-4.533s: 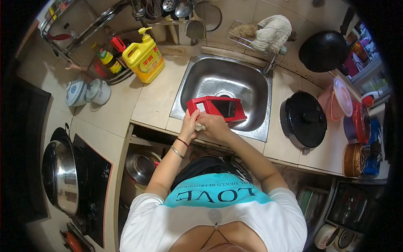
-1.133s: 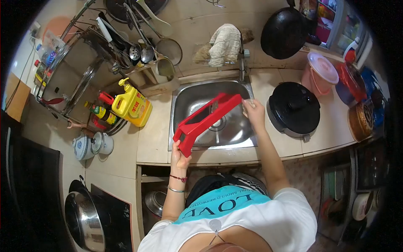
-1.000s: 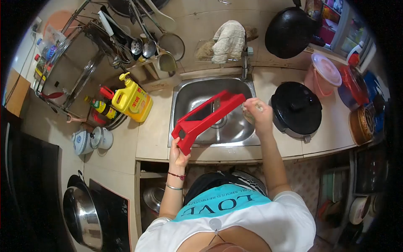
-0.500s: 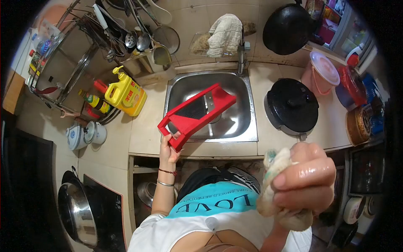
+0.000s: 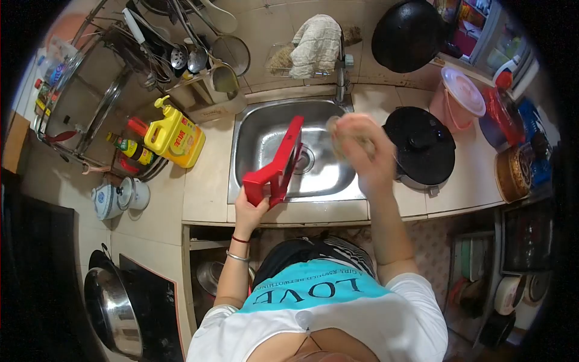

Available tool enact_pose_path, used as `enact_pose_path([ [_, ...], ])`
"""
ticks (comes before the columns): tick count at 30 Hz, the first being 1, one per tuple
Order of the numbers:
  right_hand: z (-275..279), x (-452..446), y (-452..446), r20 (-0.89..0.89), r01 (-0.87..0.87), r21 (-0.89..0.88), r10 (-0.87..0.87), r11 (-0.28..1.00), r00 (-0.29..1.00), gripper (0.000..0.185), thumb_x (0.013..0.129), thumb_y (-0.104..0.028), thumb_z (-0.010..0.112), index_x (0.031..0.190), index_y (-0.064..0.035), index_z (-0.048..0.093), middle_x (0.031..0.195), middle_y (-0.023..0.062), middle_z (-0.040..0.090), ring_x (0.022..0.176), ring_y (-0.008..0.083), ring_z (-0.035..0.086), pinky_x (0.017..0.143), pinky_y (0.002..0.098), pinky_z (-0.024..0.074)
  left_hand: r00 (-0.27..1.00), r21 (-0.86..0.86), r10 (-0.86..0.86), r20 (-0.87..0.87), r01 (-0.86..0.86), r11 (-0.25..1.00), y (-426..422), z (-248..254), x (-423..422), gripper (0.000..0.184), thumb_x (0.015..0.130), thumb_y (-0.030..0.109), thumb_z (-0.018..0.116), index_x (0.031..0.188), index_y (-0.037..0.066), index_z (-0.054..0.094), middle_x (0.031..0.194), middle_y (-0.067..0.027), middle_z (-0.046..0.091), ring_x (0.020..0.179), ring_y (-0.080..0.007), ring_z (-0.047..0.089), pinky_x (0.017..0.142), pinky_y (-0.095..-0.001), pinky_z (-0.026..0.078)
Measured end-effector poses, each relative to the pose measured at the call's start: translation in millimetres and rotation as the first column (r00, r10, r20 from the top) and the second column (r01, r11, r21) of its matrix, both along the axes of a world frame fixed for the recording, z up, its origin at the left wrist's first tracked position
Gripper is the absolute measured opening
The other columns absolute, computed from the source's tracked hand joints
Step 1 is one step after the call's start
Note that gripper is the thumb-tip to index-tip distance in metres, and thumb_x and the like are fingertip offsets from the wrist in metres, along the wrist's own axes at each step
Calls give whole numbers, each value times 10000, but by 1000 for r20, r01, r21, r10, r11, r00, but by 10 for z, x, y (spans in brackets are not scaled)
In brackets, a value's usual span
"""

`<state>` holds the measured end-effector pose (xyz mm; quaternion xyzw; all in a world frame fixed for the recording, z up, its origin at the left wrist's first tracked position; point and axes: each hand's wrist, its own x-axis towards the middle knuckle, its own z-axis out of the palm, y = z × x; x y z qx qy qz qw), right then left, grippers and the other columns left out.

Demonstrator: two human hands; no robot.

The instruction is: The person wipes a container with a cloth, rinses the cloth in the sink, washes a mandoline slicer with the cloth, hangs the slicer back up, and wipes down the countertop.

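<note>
My left hand (image 5: 248, 215) is closed on the lower end of a red mandoline slicer (image 5: 286, 149). The slicer is turned on its edge over the steel sink (image 5: 239, 148), so its blade face is mostly hidden. On the sink's right side, my right hand (image 5: 369, 158) is raised and smeared by motion. Its fingers are wrapped round a pale, crumpled cloth (image 5: 336, 137), which is apart from the slicer. Behind the sink rises the tap (image 5: 341, 84).
Right of the sink stands a black-lidded cooker (image 5: 419, 145), with a pink lidded bucket (image 5: 453, 108) behind it. A yellow pump bottle (image 5: 181, 140) is on the left counter. Ladles and a strainer (image 5: 231, 55) hang at the back left. A checked towel (image 5: 316, 45) drapes over a wall rack.
My right hand has swung forward with the cloth, from close to the camera to above the sink's right side. My left hand has tilted the slicer from face-up onto its edge.
</note>
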<state>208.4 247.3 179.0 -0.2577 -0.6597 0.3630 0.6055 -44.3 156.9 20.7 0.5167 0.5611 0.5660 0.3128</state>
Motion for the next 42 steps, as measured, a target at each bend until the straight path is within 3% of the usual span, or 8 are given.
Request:
enact_pose_path([
  [3, -1118, -91, 626, -33, -12, -448, -3, 894, 999, 171, 819, -109, 585, 930, 20, 591, 973, 108, 547, 890, 199, 567, 798, 308, 454, 976, -8, 1, -216, -2, 1000, -36, 121, 127, 379, 698, 16, 629, 1072, -12, 576, 871, -74, 659, 815, -113, 605, 740, -264, 479],
  [6, -1626, -142, 716, 94, 12, -553, 49, 833, 994, 200, 833, -136, 575, 955, 23, 589, 950, 116, 539, 886, 200, 567, 772, 312, 459, 968, -53, -36, -249, 23, 998, -48, 91, 150, 362, 678, 29, 629, 1037, -11, 600, 822, -74, 657, 773, -105, 596, 710, -262, 477],
  [12, -1399, -391, 216, 351, -198, 59, 165, 978, 922, 181, 830, -129, 591, 976, -28, 625, 1007, 132, 552, 857, 232, 593, 754, 331, 490, 982, -9, -75, -171, 74, 997, 15, -61, 195, 306, 657, 13, 630, 961, -12, 623, 778, -59, 639, 713, -96, 567, 666, -256, 468],
  [15, -1291, -423, 91, 484, -174, 272, 21, 946, 875, 143, 866, -105, 556, 951, -22, 637, 1013, 117, 556, 793, 204, 619, 718, 305, 515, 985, -49, -65, -161, 58, 997, 17, -3, 218, 250, 648, 9, 629, 897, -13, 626, 749, -52, 625, 680, -94, 544, 645, -254, 458],
  [19, -1561, -371, 560, 306, -85, -356, 202, 931, 930, 149, 872, -99, 573, 935, -2, 667, 984, 108, 564, 786, 202, 634, 719, 301, 527, 984, -63, -107, -144, 98, 993, -16, 64, 251, 197, 641, 8, 629, 837, -9, 619, 713, -56, 606, 656, -96, 522, 620, -252, 443],
  [24, -1319, -526, 334, 433, -81, 91, 34, 993, 901, 98, 837, -41, 582, 887, -4, 657, 976, 107, 555, 784, 241, 617, 686, 334, 503, 988, -28, -47, -145, 44, 999, 67, -12, 241, 198, 638, 6, 627, 835, -5, 619, 696, -75, 592, 642, -128, 541, 617, -260, 447],
  [25, -1166, -571, 143, 454, -110, -62, 126, 992, 882, 97, 837, -58, 582, 892, -14, 648, 948, 116, 545, 838, 285, 604, 724, 361, 492, 985, -15, -38, -171, 36, 999, 99, -42, 200, 204, 638, 3, 625, 842, -5, 618, 701, -78, 595, 644, -139, 552, 621, -265, 453],
  [42, -872, -810, -42, 408, -142, 96, 91, 985, 908, 78, 775, -85, 621, 824, -25, 616, 799, 109, 514, 724, 278, 572, 626, 369, 474, 843, 125, 0, -538, 80, 989, 257, 214, 147, 280, 616, -31, 662, 888, -6, 598, 932, -143, 642, 809, -300, 639, 671, -338, 517],
])
